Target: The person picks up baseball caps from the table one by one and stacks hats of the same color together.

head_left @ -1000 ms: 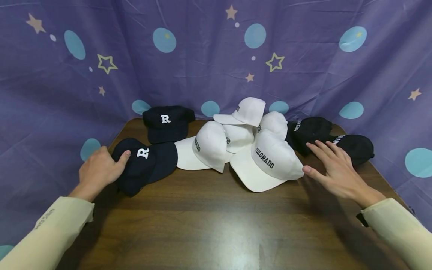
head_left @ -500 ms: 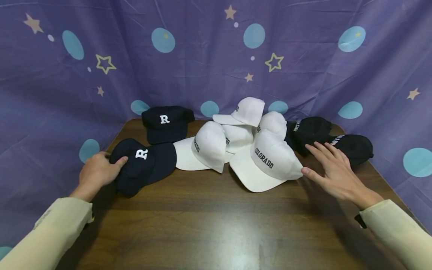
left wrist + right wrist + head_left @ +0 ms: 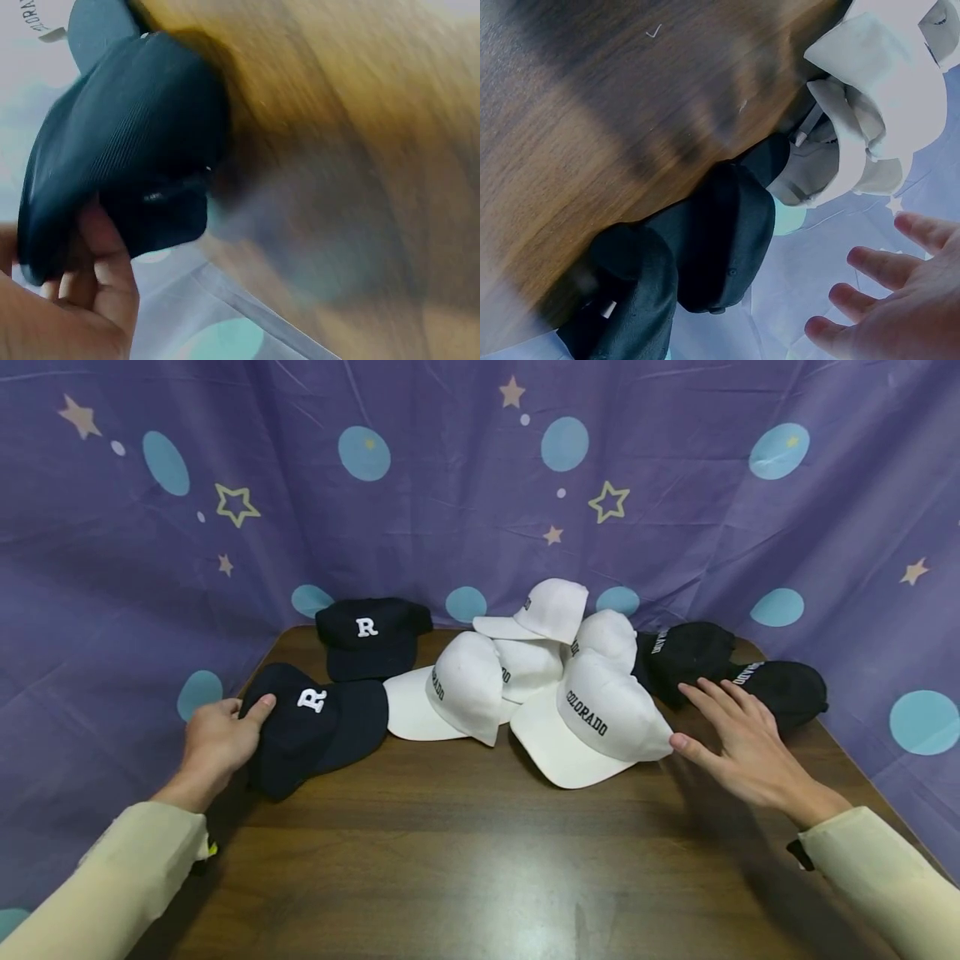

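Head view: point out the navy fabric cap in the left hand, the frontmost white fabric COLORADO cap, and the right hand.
Navy fabric cap (image 3: 309, 737): head view, crown near the brim.
Frontmost white fabric COLORADO cap (image 3: 613, 708): head view, crown beside the lettering.
Right hand (image 3: 741, 752): head view, back of the hand.

Matt cloth navy cap (image 3: 318, 731), glossy wood-grained table (image 3: 465, 860), creased cloth backdrop (image 3: 465, 539).

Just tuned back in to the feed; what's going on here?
A person's left hand grips a dark navy fabric cap with a white letter R, by the end opposite its brim. A second navy R cap lies behind it on the brown wooden table. White fabric caps are bunched mid-table, two black fabric caps to the right. The right hand hovers open, holding nothing.
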A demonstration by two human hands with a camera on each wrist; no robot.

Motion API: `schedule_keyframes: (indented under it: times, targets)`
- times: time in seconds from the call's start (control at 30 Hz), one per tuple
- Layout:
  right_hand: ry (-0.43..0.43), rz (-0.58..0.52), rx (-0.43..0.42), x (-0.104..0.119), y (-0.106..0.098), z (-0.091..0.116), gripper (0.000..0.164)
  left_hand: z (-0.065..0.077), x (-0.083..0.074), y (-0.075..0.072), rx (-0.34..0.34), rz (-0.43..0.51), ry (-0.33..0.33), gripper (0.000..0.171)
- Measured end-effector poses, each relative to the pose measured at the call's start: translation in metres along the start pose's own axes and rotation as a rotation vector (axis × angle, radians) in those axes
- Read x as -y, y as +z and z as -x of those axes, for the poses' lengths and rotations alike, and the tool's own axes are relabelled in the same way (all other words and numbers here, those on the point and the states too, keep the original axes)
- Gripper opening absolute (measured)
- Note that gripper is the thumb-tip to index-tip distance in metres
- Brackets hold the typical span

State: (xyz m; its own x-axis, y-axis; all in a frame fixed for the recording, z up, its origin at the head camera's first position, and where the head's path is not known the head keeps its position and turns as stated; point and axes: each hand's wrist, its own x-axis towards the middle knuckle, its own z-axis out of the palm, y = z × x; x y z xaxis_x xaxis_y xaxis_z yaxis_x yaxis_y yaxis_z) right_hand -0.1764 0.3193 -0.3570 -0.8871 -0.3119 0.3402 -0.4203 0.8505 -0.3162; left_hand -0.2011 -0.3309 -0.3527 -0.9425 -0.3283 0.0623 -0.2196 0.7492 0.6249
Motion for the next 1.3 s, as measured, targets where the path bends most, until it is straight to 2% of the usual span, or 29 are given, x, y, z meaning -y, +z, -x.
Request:
schedule_keyframes:
  times: [0.13, 0.23, 0.4, 0.47, 0.57, 0.93, 1.0, 1.17, 1.3]
  targets:
    - [0.004, -0.005, 0.004, 0.001, 0.0, 0.0, 0.073, 0.003, -0.006, 0.001, -0.078, 0.105, 0.005, 0.071]
    - [0.007, -0.008, 0.007, 0.002, 0.0, 0.0, 0.073, 0.004, -0.011, 0.001, -0.121, 0.206, -0.017, 0.069]
    - [0.009, -0.018, 0.006, 0.002, 0.0, -0.001, 0.072, 0.007, -0.018, -0.004, -0.129, 0.412, -0.076, 0.063]
    - [0.008, -0.021, 0.002, 0.002, 0.0, -0.001, 0.072, 0.007, -0.021, -0.005, -0.118, 0.478, -0.076, 0.054]
    - [0.003, -0.029, -0.002, 0.002, -0.001, -0.001, 0.071, 0.008, -0.025, -0.006, -0.088, 0.546, -0.042, 0.038]
    - [-0.012, -0.046, 0.003, 0.004, -0.003, -0.003, 0.071, 0.014, -0.036, -0.009, 0.02, 0.618, 0.121, 0.022]
    - [-0.018, -0.052, 0.003, 0.004, -0.003, -0.003, 0.071, 0.016, -0.038, -0.008, 0.036, 0.605, 0.163, 0.02]
    - [-0.04, -0.068, 0.002, 0.005, -0.002, -0.003, 0.072, 0.018, -0.045, -0.003, 0.101, 0.553, 0.271, 0.023]
    - [-0.055, -0.07, -0.008, 0.006, -0.003, -0.003, 0.073, 0.019, -0.049, -0.001, 0.186, 0.555, 0.34, 0.029]
